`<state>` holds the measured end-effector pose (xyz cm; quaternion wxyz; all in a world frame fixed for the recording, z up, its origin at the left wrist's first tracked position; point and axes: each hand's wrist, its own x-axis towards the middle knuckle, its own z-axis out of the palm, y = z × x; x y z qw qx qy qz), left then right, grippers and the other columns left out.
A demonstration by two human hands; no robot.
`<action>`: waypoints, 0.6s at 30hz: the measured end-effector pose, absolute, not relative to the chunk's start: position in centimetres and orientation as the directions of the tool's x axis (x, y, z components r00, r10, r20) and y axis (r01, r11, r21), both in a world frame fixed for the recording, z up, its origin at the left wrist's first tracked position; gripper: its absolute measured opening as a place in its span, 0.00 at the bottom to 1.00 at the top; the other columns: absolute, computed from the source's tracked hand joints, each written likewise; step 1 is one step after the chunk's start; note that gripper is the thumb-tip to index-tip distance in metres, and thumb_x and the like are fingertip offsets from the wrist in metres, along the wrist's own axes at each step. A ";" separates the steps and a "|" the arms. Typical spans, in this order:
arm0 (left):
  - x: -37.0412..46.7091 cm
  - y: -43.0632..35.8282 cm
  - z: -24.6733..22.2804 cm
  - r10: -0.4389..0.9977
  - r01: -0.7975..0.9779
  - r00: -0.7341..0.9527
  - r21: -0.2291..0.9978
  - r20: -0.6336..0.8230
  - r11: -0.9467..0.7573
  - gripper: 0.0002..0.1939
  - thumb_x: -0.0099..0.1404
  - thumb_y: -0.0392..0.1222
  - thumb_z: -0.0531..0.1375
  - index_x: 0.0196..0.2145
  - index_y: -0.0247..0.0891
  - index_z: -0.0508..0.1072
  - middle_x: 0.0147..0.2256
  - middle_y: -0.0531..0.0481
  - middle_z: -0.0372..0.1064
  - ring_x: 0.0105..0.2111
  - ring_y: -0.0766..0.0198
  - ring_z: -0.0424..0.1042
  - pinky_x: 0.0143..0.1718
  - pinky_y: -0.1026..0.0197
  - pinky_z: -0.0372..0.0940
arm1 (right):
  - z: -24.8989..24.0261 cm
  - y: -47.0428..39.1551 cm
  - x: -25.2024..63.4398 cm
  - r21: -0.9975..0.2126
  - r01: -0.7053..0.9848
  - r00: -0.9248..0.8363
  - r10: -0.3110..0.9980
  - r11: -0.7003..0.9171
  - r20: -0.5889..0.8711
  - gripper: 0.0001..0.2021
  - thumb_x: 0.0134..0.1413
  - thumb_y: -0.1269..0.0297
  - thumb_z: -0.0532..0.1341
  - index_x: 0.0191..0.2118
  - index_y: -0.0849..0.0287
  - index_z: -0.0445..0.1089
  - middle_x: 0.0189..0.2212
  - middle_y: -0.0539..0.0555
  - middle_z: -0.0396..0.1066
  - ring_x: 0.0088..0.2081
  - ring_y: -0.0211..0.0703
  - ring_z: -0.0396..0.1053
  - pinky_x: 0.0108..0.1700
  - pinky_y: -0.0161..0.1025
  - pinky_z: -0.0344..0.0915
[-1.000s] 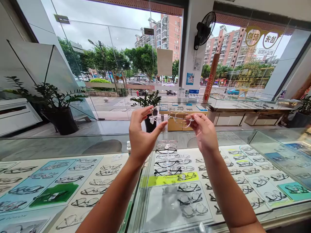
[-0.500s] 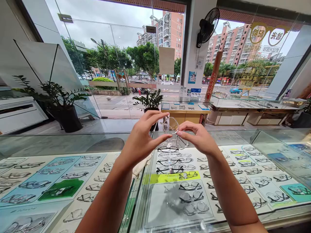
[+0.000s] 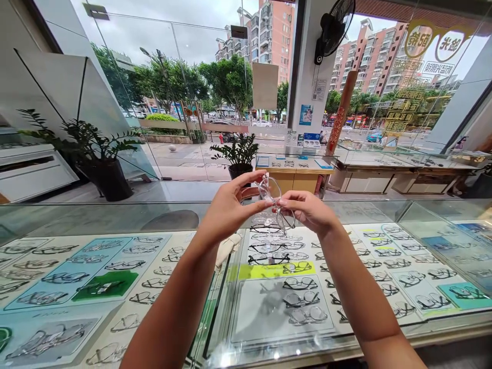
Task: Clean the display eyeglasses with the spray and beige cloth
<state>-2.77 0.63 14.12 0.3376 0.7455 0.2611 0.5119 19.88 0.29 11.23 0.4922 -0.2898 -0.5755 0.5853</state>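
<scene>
A pair of clear-framed glasses (image 3: pixel 285 219) is held up above the glass display counter, tilted, one lens higher on the left and the other lower on the right. My left hand (image 3: pixel 234 205) has its thumb and fingers closed round the upper lens's rim. My right hand (image 3: pixel 307 209) pinches the frame near its middle between thumb and forefinger. Beneath them, a column of glasses (image 3: pixel 300 299) lies inside the counter, beside a yellow-green strip (image 3: pixel 261 271).
The glass counter (image 3: pixel 219 328) spans the foreground, with rows of glasses inside. A beige cloth (image 3: pixel 227 250) lies left of centre. Beyond are a grey stool (image 3: pixel 171 220), potted plants (image 3: pixel 239 154), a smaller display case (image 3: pixel 294 177) and a wall fan (image 3: pixel 333 31).
My left fingers have closed onto the glasses, where they were spread beside them. The glasses have turned slightly. The view has shifted a little, and the counter sits slightly higher in it.
</scene>
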 end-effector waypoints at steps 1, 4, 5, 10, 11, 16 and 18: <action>-2.7 0.3 14.2 0.730 0.077 0.306 0.749 0.611 -0.658 0.38 0.57 0.48 0.76 0.64 0.43 0.74 0.60 0.40 0.75 0.53 0.51 0.78 0.57 0.48 0.75 | 11.3 0.2 20.0 -0.956 -0.234 -0.321 0.914 0.175 0.246 0.13 0.44 0.54 0.81 0.31 0.54 0.83 0.36 0.53 0.80 0.39 0.43 0.74 0.49 0.46 0.69; -2.5 -0.9 14.4 0.694 0.316 0.125 0.634 0.709 -0.706 0.30 0.60 0.47 0.73 0.59 0.44 0.78 0.47 0.45 0.78 0.43 0.58 0.76 0.47 0.55 0.74 | 11.6 0.1 20.3 -0.937 -0.175 -0.176 0.926 0.303 0.333 0.13 0.43 0.54 0.81 0.32 0.54 0.84 0.38 0.55 0.82 0.43 0.45 0.75 0.53 0.48 0.69; -2.4 -1.4 14.5 0.684 0.402 0.075 0.606 0.726 -0.687 0.22 0.62 0.47 0.71 0.54 0.43 0.82 0.39 0.48 0.77 0.37 0.60 0.73 0.41 0.57 0.72 | 11.6 0.0 20.3 -0.927 -0.151 -0.121 0.924 0.343 0.362 0.13 0.42 0.54 0.81 0.32 0.54 0.84 0.39 0.55 0.82 0.44 0.46 0.75 0.54 0.48 0.69; -1.4 -2.3 12.9 0.844 0.424 0.211 0.732 0.493 -0.534 0.21 0.66 0.60 0.66 0.37 0.39 0.86 0.21 0.54 0.65 0.23 0.66 0.59 0.26 0.62 0.53 | 10.1 -1.2 18.8 -0.893 -0.041 0.059 0.893 0.448 0.446 0.14 0.45 0.53 0.77 0.33 0.57 0.82 0.41 0.58 0.83 0.42 0.48 0.78 0.50 0.49 0.73; -1.2 -2.3 12.1 0.862 0.402 0.241 0.763 0.446 -0.507 0.22 0.65 0.62 0.67 0.38 0.39 0.87 0.22 0.53 0.67 0.24 0.66 0.59 0.26 0.62 0.52 | 9.5 -1.7 18.2 -0.882 -0.001 0.091 0.878 0.471 0.469 0.13 0.48 0.53 0.75 0.33 0.58 0.81 0.42 0.58 0.83 0.42 0.49 0.78 0.49 0.49 0.74; -0.9 -3.2 7.9 0.924 0.273 0.213 0.888 0.319 -0.369 0.24 0.60 0.62 0.70 0.38 0.36 0.86 0.28 0.49 0.77 0.28 0.61 0.67 0.30 0.61 0.57 | 5.9 -5.8 15.1 -0.777 0.313 0.180 0.769 0.546 0.613 0.07 0.62 0.61 0.66 0.38 0.57 0.81 0.47 0.61 0.81 0.49 0.52 0.79 0.53 0.49 0.75; -1.4 -4.2 6.6 0.936 0.223 0.200 0.917 0.289 -0.331 0.23 0.59 0.61 0.70 0.37 0.36 0.86 0.31 0.47 0.79 0.31 0.60 0.70 0.33 0.61 0.61 | 4.6 -7.8 14.1 -0.747 0.391 0.154 0.762 0.537 0.629 0.08 0.64 0.63 0.64 0.43 0.55 0.81 0.49 0.61 0.81 0.53 0.53 0.78 0.57 0.50 0.73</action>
